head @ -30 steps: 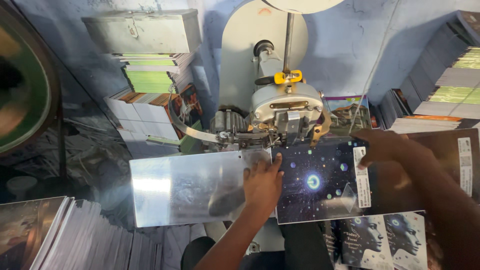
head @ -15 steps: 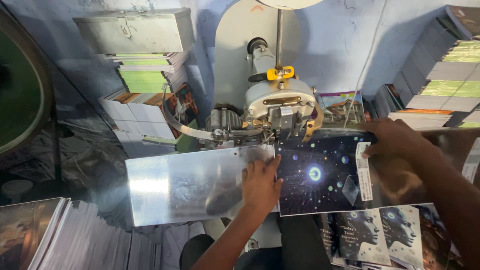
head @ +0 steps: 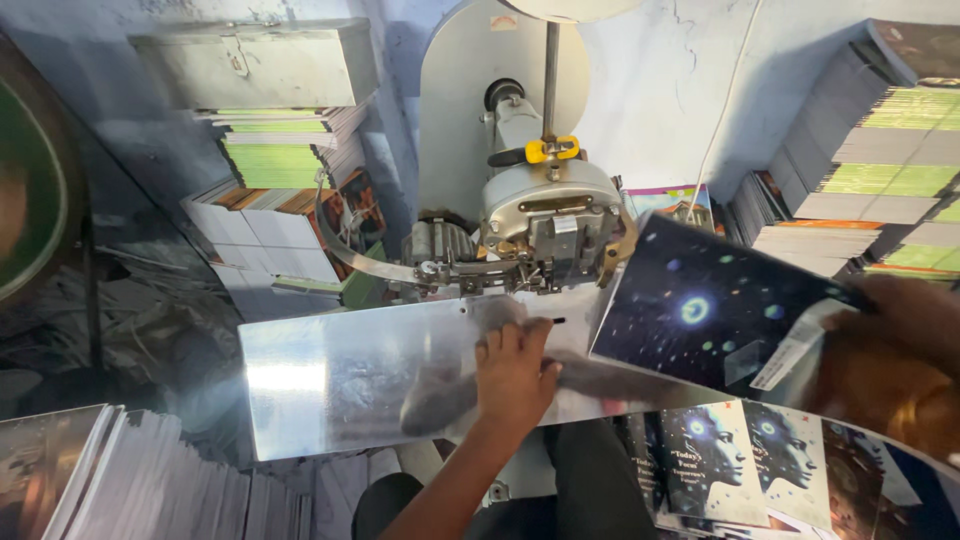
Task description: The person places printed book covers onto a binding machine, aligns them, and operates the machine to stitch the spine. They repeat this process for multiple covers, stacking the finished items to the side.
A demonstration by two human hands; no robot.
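We see dim, bluish light; glare whitens the metal table's (head: 330, 385) left end, and the right hand (head: 890, 360) blurs.

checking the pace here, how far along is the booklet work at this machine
Done: finished-looking covers lie stacked below the plate. In hand: the right hand lifts a dark starry booklet off the metal plate, while the left hand rests flat on it. Left: a pile of booklets sits at lower left.
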